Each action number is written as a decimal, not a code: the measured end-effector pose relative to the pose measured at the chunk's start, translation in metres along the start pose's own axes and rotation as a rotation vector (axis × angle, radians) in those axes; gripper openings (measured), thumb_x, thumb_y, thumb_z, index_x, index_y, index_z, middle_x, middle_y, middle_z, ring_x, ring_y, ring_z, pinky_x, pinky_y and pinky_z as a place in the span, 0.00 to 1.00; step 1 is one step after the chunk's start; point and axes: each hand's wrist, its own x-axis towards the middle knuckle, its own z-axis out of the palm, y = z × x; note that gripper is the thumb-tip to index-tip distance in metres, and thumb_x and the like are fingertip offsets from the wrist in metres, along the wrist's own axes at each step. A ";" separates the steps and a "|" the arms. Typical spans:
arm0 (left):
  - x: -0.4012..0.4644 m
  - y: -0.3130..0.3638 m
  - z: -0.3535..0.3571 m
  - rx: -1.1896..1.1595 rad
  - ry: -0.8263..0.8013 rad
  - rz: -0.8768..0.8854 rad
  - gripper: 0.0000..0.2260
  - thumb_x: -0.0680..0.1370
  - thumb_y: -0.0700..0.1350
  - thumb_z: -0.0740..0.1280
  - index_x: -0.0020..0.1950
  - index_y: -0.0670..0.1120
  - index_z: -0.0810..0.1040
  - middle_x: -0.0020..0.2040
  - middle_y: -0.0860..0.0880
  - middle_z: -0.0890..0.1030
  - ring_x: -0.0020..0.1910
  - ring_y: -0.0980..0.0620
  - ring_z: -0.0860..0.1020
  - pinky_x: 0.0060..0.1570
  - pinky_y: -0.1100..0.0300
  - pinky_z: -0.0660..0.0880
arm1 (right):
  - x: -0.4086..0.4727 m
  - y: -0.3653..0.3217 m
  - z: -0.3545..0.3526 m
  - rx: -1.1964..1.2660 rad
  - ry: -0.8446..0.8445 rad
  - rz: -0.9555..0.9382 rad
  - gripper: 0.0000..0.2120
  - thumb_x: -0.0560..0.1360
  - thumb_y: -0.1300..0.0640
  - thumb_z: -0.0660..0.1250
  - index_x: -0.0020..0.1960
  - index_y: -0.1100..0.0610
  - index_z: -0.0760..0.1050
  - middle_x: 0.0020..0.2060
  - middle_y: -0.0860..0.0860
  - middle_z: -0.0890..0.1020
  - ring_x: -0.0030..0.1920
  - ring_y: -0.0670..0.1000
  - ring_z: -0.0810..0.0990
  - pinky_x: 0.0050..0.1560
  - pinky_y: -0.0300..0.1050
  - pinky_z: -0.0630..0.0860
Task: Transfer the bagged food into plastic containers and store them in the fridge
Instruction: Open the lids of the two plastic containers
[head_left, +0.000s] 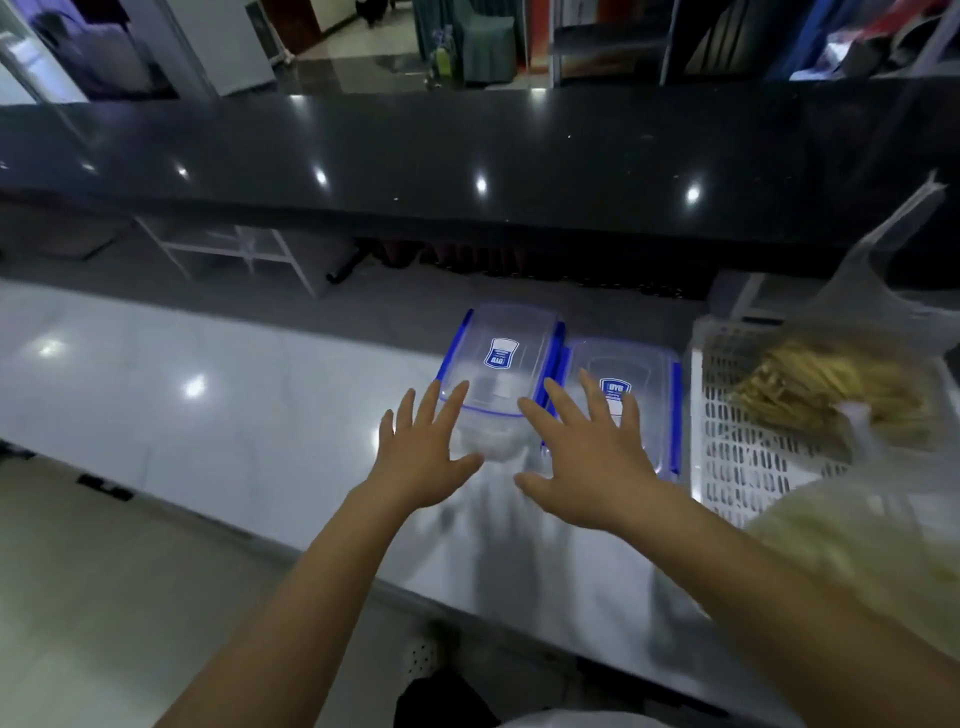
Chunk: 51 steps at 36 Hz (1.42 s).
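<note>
Right now I have both hands spread flat with fingers straight, holding nothing: my left hand hovers at the near end of the left container, my right hand over the near part of the right container. Both lidded clear plastic boxes with blue clips sit side by side, just about touching, on the pale counter, right of centre. Each runs lengthwise from near to far, the left one tilted slightly rightward at its far end. I judge them light, stiff and a bit slick, so I'd take each by its long sides near the clips. To the right, a white slotted basket holds a thin clear bag of yellowish food strips, soft and floppy; I'd lift that by its gathered neck.
</note>
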 end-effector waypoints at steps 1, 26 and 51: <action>0.008 -0.002 -0.001 0.018 -0.018 0.024 0.39 0.78 0.66 0.59 0.79 0.61 0.37 0.82 0.50 0.40 0.80 0.42 0.40 0.76 0.41 0.42 | 0.012 -0.003 0.007 0.004 -0.010 0.026 0.39 0.77 0.33 0.56 0.81 0.42 0.42 0.81 0.49 0.41 0.79 0.59 0.32 0.74 0.70 0.36; -0.023 -0.196 0.013 -0.077 -0.128 0.473 0.37 0.72 0.77 0.41 0.73 0.67 0.26 0.75 0.62 0.25 0.75 0.51 0.26 0.73 0.44 0.29 | 0.034 -0.160 0.087 0.137 -0.065 0.288 0.46 0.64 0.19 0.34 0.78 0.35 0.35 0.76 0.37 0.32 0.78 0.46 0.31 0.75 0.61 0.30; 0.035 -0.222 -0.015 -1.407 -0.449 -0.117 0.15 0.75 0.39 0.73 0.59 0.53 0.82 0.51 0.51 0.86 0.49 0.50 0.85 0.39 0.55 0.82 | 0.046 -0.171 0.075 1.619 0.291 0.917 0.15 0.76 0.59 0.72 0.61 0.47 0.80 0.46 0.52 0.88 0.46 0.53 0.87 0.53 0.55 0.82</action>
